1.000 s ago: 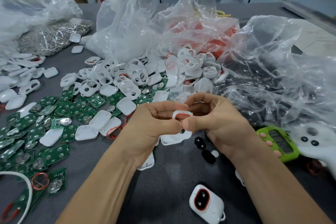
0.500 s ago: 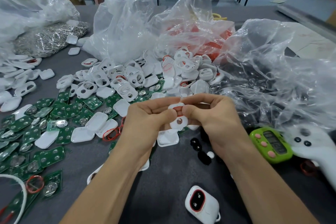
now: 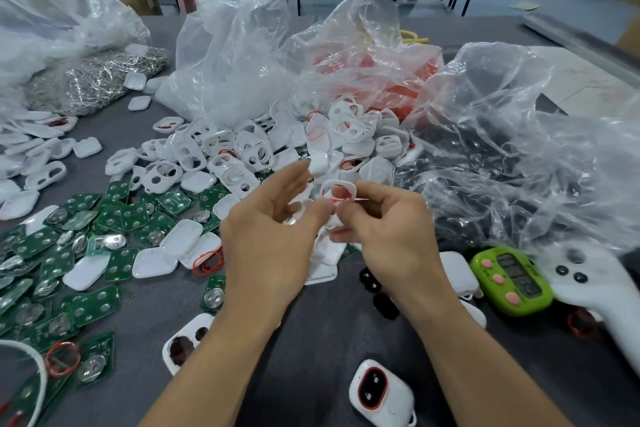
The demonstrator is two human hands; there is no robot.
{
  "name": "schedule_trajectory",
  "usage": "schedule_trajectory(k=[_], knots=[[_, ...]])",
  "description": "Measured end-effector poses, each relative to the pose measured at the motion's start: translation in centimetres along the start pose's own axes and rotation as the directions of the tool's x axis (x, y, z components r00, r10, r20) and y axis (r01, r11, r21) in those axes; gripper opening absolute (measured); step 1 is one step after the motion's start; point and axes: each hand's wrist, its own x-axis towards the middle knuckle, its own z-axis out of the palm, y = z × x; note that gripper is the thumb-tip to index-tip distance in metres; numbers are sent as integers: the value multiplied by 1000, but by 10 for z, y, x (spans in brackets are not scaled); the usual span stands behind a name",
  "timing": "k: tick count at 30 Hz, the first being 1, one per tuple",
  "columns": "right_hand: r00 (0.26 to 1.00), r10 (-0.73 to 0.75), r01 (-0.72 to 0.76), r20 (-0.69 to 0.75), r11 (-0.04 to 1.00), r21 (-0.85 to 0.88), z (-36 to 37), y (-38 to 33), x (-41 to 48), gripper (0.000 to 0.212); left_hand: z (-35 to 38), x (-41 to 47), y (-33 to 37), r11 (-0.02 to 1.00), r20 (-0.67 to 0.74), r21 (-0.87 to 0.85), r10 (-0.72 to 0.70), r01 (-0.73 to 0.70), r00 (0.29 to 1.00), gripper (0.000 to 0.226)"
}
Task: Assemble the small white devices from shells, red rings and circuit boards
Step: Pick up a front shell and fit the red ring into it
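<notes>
Your right fingers [image 3: 369, 193] pinch the shell [image 3: 337, 182], left fingers [image 3: 294, 180] loose beside it, so its red ring [image 3: 335, 199] could spring out unsupported.

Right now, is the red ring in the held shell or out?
In: the red ring shows inside the opening of the white shell that the right hand pinches. Fully seated, cannot tell; blurred.

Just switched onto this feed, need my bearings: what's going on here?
A person is assembling at a grey table. The right hand pinches a white shell with a red ring in it; the left hand is open beside it, fingers spread. Loose shells are piled behind, green circuit boards lie to the left, and one finished device sits nearest the camera.
</notes>
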Motion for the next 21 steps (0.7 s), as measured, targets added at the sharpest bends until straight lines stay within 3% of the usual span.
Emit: schedule_trajectory(k=[4,7,11,14,19,21], knots=[[995,67,-67,67,998,-9,1,-1,0,11,3,0,1,998,159,4,-56,56,986,20],[997,-35,13,-69,955,-296,-4,1,2,9,4,4,-1,991,91,-67,-110,117,990,30],[963,-173,45,-209,861,-506,-18,-8,12,12,-5,16,-3,949,-22,-200,-254,244,967,25],[974,-187,66,-125,770,-635,-18,-18,27,20,-16,25,-3,917,-36,-282,-303,282,952,26],[999,23,9,33,670,-742,-1,-26,57,26,-27,33,-5,851,-71,-408,-389,329,918,21],[997,40,29,71,642,-766,0,-29,66,26,-31,37,-6,821,-86,-451,-430,350,899,23]])
